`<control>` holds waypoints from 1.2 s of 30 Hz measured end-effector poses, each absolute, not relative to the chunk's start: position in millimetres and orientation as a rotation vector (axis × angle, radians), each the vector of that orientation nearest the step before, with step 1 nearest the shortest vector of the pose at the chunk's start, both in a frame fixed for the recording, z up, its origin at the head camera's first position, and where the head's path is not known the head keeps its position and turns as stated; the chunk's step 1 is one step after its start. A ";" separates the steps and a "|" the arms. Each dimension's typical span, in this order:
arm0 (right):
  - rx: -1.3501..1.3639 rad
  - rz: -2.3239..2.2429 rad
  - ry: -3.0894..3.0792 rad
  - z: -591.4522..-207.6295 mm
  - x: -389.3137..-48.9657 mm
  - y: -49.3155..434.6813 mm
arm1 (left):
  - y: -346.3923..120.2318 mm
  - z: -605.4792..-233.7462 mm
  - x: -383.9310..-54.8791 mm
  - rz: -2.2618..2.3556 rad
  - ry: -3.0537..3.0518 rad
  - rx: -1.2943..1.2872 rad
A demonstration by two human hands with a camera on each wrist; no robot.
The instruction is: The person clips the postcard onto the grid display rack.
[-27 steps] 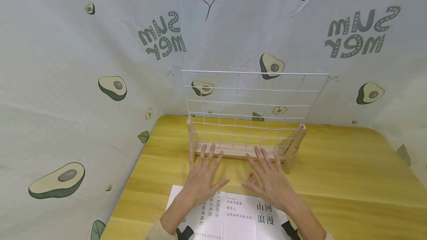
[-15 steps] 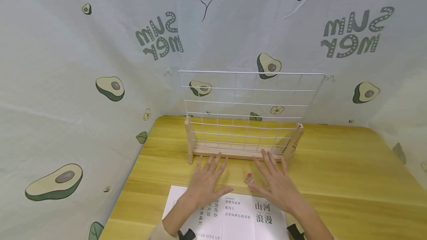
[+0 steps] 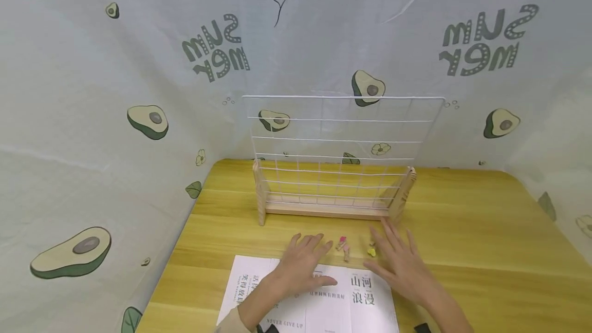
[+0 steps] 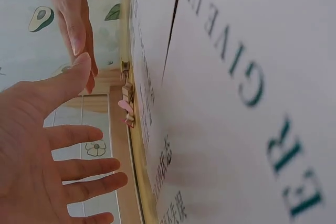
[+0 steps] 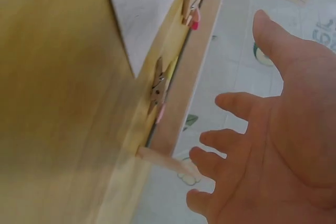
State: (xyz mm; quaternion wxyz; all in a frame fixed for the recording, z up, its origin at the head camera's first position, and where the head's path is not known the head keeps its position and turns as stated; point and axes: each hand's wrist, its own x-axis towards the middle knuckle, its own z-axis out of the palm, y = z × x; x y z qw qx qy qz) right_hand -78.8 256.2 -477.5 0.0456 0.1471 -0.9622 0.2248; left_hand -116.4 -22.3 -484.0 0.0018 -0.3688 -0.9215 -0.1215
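My left hand [image 3: 302, 263], fingers spread and loosely bent, hovers over printed white cards [image 3: 330, 310]. To the right, my right hand [image 3: 402, 263] is also spread, its thumb side beside a small wooden clothespin [image 3: 372, 252] with a yellow ornament. Between the hands lies another wooden clothespin [image 3: 344, 251] with a pink ornament, on the tabletop just beyond the cards. The right wrist view shows the pink-trimmed clothespin [image 5: 191, 4] and a further clothespin [image 5: 158, 90] near the rack's base. Both palms are bare, with nothing held.
Behind the hands stands a white wire grid [image 3: 342, 140] in a wooden base [image 3: 326, 210] with two side supports. The yellow wood-grain table [image 3: 467, 230] reaches back to a hanging cloth [image 3: 324, 30] printed with avocados.
Both hands have drawn back from the rack's base toward the cards and shifted right. The yellow-trimmed clothespin and more of the pink-trimmed one now show. The head view has shifted slightly.
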 end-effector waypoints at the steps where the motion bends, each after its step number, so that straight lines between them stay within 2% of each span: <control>1: 0.444 0.705 -2.945 -478.6 -78.1 258.5 | -20.0 -483.9 -115.2 -0.369 -2.895 -1.172; 8: 0.438 0.741 -2.982 -484.6 -73.0 268.2 | -5.6 -486.2 -106.6 -0.336 -2.868 -1.289; 17: 0.550 0.557 -2.876 -491.2 -77.6 271.4 | 12.9 -494.9 -101.9 -0.286 -2.748 -1.389; 36: 0.631 0.332 -2.633 -501.2 -110.9 274.9 | 40.5 -500.3 -111.2 -0.161 -2.785 -1.314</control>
